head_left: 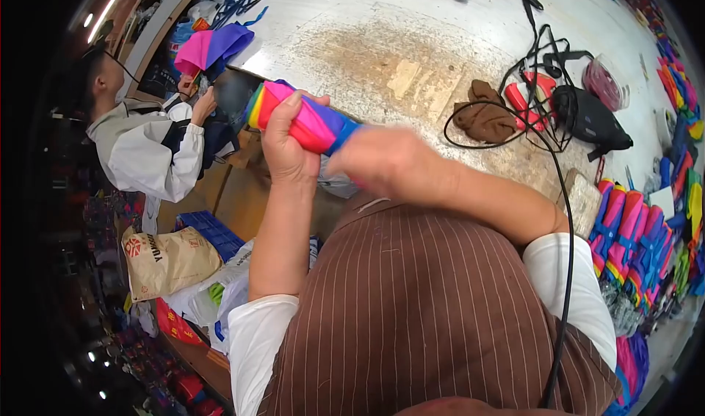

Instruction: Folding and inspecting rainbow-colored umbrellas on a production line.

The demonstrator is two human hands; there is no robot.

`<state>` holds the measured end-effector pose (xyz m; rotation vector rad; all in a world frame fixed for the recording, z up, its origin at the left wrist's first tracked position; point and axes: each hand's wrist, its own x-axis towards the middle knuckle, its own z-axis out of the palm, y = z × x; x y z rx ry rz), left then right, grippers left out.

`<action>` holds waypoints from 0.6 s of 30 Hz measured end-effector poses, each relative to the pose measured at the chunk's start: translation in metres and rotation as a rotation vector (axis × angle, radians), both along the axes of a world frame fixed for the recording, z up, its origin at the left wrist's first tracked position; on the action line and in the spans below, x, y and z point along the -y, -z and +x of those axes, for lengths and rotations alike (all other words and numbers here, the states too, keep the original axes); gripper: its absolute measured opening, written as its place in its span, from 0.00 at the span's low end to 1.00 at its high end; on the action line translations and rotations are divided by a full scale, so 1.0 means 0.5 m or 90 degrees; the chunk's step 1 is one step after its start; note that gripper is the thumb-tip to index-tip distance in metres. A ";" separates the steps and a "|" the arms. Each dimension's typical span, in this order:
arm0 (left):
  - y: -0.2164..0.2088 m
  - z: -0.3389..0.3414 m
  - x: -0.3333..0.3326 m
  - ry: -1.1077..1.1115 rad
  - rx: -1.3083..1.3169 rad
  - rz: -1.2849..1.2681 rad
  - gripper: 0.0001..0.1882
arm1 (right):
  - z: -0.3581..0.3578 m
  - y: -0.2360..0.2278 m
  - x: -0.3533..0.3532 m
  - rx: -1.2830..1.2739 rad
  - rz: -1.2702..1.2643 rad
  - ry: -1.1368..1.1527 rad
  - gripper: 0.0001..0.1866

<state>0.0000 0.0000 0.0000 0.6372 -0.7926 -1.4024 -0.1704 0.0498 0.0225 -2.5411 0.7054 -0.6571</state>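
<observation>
A rolled rainbow-striped folding umbrella (pixel 316 124) is held aslant in front of my apron. My left hand (pixel 285 140) is closed around its middle, with the thumb lying across the pink and red cloth. At its lower right end, by the blue cloth, my right hand (pixel 389 163) is smeared by motion. Its fingers cannot be made out, nor whether they grip the umbrella.
A worn white table (pixel 308 49) spreads ahead, bearing a brown cloth (pixel 485 115), red-handled tools (pixel 523 102), a black pouch (pixel 591 118) and looped cords. Several rolled umbrellas (pixel 631 225) lie at right. A co-worker (pixel 147 144) handles a pink-purple umbrella (pixel 213 49) at left, above bags (pixel 172 258).
</observation>
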 end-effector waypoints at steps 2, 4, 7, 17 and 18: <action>-0.015 -0.016 -0.008 -0.076 0.066 -0.012 0.12 | 0.013 -0.026 -0.002 -0.098 0.100 -0.094 0.25; -0.043 -0.019 -0.017 -0.120 0.099 -0.031 0.10 | -0.010 -0.044 0.018 0.211 -0.075 0.008 0.25; -0.090 -0.045 -0.041 -0.104 0.092 -0.145 0.14 | -0.017 -0.041 0.055 0.346 -0.069 0.059 0.27; -0.152 -0.063 -0.053 0.266 -0.021 -0.335 0.23 | -0.062 -0.025 0.063 0.293 0.774 -0.204 0.30; -0.150 -0.069 -0.057 0.275 -0.042 -0.316 0.23 | -0.067 -0.020 0.058 0.276 0.742 -0.261 0.29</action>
